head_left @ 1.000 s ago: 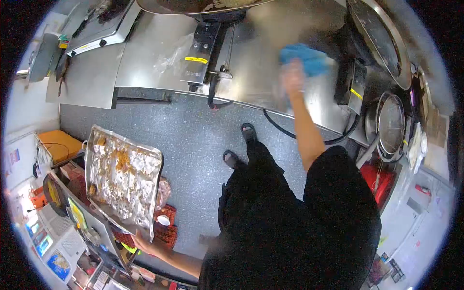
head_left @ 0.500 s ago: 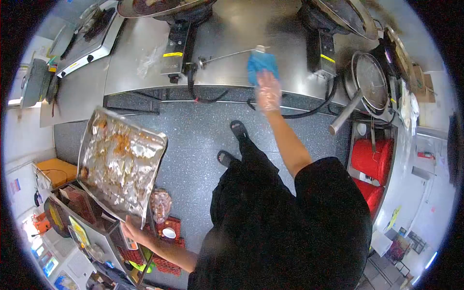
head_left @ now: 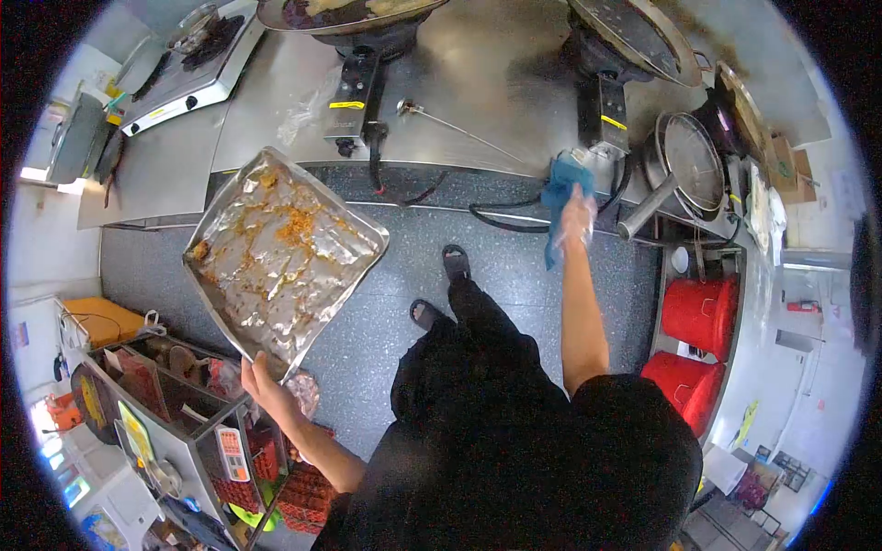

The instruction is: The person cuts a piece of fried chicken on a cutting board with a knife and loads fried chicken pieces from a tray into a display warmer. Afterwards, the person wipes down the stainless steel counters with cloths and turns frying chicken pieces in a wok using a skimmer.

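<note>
My left hand (head_left: 266, 386) grips the near edge of a foil-lined baking tray (head_left: 322, 248). The tray is held above the floor, and orange-brown food residue is smeared on its foil. In a clear plastic glove, my right hand (head_left: 577, 219) is closed on a blue cloth (head_left: 568, 179) that hangs down at the counter's front edge. A small whitish, shiny thing shows beside the top of the cloth; I cannot make out what it is. To the left of the cloth, a thin metal rod with a round end (head_left: 464, 133) lies on the steel counter (head_left: 496, 55).
Two wide pans (head_left: 367, 20) sit on burners along the counter's back. A long-handled strainer (head_left: 694, 161) rests at the right. Black cables (head_left: 505, 220) hang below the front edge. Red buckets (head_left: 700, 312) stand lower right, and a metal shelf unit (head_left: 175, 395) at lower left.
The tray has moved right and turned in my left hand. My right hand has moved right with the blue cloth, from the counter top to its front edge. The metal rod has changed its angle.
</note>
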The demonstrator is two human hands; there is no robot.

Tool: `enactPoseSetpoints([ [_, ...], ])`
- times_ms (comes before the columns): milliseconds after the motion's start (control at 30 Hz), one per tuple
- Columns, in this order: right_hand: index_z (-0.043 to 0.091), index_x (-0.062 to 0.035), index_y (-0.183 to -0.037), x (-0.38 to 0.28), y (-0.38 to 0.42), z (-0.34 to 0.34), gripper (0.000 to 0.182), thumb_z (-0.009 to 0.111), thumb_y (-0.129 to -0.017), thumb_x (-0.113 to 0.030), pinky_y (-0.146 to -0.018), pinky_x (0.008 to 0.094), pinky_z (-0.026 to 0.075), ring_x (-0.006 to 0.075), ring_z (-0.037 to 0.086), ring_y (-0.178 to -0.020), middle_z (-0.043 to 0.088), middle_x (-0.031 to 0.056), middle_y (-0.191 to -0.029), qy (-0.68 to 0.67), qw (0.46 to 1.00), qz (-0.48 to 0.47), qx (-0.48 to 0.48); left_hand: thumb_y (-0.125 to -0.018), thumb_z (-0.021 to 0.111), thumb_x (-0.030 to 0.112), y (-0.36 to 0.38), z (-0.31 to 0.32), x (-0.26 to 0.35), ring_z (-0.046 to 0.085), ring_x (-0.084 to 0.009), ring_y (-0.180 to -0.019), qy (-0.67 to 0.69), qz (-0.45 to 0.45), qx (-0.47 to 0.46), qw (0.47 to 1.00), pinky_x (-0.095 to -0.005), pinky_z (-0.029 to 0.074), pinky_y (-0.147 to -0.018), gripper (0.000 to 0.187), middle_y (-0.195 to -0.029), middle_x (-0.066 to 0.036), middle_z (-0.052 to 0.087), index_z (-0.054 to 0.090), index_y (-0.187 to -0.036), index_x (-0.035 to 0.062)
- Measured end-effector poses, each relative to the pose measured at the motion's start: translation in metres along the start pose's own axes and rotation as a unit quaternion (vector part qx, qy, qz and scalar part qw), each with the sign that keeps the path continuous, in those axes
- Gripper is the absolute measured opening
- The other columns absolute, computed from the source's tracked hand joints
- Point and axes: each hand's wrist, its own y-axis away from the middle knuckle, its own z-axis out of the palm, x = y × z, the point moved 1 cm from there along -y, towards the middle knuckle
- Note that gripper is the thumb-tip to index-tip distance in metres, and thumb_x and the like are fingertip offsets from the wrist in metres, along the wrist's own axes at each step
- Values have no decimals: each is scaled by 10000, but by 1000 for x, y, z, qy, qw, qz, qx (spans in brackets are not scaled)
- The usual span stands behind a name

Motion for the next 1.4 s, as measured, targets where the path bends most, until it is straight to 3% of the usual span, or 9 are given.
enactPoseSetpoints([
  [333, 625, 31, -1036, -81, -12, 128, 517, 437, -930, -439, -930, 463, 438, 433, 575, -1028, 628, 245, -1077, 197, 912, -288, -217, -909, 556, 135, 27, -33, -5, 535, -135, -912, 7, 37, -46, 998, -273, 414, -831, 318, -980, -45, 586, 578, -1163, -54],
  [533, 553, 8, -1227, -84, -50, 96, 621, 479, -922, -528, -1020, 444, 368, 407, 518, -1184, 559, 240, -1270, 6, 988, 68, -136, -909, 532, 135, 37, -35, -10, 450, -82, -736, -10, 41, -16, 999, -236, 365, -667, 228, -832, 20, 547, 600, -1066, -16],
  [600, 599, -32, -1184, -29, -126, 127, 504, 492, -939, -458, -861, 424, 452, 323, 607, -973, 651, 154, -1067, -143, 985, -26, -95, -910, 533, 148, 49, -18, 7, 445, -78, -720, 7, 36, 39, 999, -238, 358, -651, 218, -799, 28, 532, 603, -1047, -6],
  [733, 628, -72, -1139, -162, -111, 6, 348, 548, -913, -325, -752, 404, 478, 273, 610, -779, 662, 110, -903, -212, 964, -160, -14, -910, 544, 163, 49, -19, 7, 470, -86, -724, 49, 28, 3, 998, -244, 379, -662, 219, -805, 22, 538, 612, -1048, 7],
  [833, 540, 2, -1243, -204, -130, -2, 482, 565, -891, -326, -859, 395, 476, 338, 608, -919, 660, 159, -1051, -15, 963, -268, -10, -890, 580, 191, 50, -16, 6, 519, -126, -824, 54, -1, 20, 998, -264, 420, -748, 323, -875, -11, 554, 601, -1128, -26],
  [1033, 553, -24, -1250, -212, -92, 139, 452, 547, -918, -329, -963, 423, 449, 350, 581, -1105, 621, 173, -1196, 273, 834, -434, -201, -922, 550, 138, 53, -10, 10, 480, -71, -755, 68, 29, 10, 997, -229, 394, -691, 227, -852, 32, 542, 605, -1090, -3],
  [1133, 591, -67, -1213, -135, -74, 201, 409, 572, -882, -305, -981, 440, 439, 359, 592, -1077, 645, 169, -1143, -3, 810, -425, -403, -923, 562, 152, 57, 2, 18, 495, -79, -781, 72, 34, 63, 995, -229, 401, -713, 269, -866, 22, 555, 598, -1134, -11],
  [1300, 632, -112, -1169, -82, -98, 183, 404, 572, -805, -275, -964, 401, 468, 326, 603, -1088, 645, 143, -1159, 267, 884, -371, -101, -916, 569, 175, 59, -19, 4, 533, -126, -868, 42, 9, 41, 998, -263, 432, -771, 354, -1008, -32, 582, 562, -1212, -18],
  [1400, 642, -92, -1148, -73, -95, 155, 390, 568, -787, -219, -915, 407, 492, 340, 614, -1057, 651, 157, -1133, 298, 892, -330, -80, -919, 554, 165, 57, -19, 5, 520, -117, -837, 64, 23, -9, 998, -252, 423, -738, 316, -988, -27, 574, 568, -1179, -13],
])
